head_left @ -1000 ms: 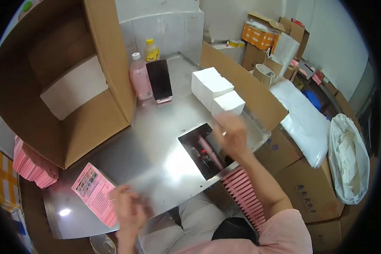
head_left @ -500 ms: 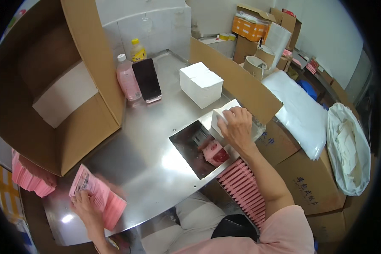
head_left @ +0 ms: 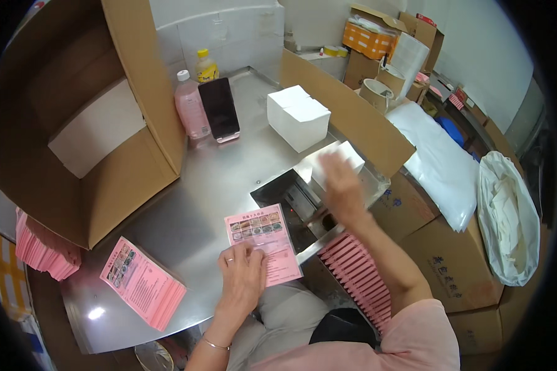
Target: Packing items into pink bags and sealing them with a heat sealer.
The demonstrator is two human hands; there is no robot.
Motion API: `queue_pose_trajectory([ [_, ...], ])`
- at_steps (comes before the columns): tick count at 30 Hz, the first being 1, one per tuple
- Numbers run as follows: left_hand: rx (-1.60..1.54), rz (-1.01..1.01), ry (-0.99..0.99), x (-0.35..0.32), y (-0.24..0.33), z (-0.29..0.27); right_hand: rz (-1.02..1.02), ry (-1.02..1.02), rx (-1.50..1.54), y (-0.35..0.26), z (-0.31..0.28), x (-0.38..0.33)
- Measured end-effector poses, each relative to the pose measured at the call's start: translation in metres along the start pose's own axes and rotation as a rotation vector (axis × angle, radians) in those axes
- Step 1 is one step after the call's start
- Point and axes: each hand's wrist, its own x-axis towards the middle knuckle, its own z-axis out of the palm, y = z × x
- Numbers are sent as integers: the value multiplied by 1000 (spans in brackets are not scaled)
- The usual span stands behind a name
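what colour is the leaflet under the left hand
Pink, with a row of small pictures near its top; the leaflet under the left hand shows in the head view.

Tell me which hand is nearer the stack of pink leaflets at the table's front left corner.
Left. The left hand rests on a single pink leaflet just right of the stack of pink leaflets; the right hand is farther right, over the recessed tray.

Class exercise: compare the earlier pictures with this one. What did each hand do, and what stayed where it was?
The left hand carried one pink leaflet from the leaflet stack rightward and now presses it flat. The right hand lifted off the metal tray, blurred, apparently empty. The white boxes, phone and bottles stayed put.
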Motion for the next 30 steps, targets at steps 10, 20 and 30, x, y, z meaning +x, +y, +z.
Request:
queue_pose_trajectory([
  [10,148,-190,38,6,2,6,-441,-472,143,-128,17,-22],
  [20,291,-277,1,7,2,-10,-58,13,-395,-25,-36,26],
  [30,308,-99,29,13,-1,-6,135,-70,35,16,-20,11],
])
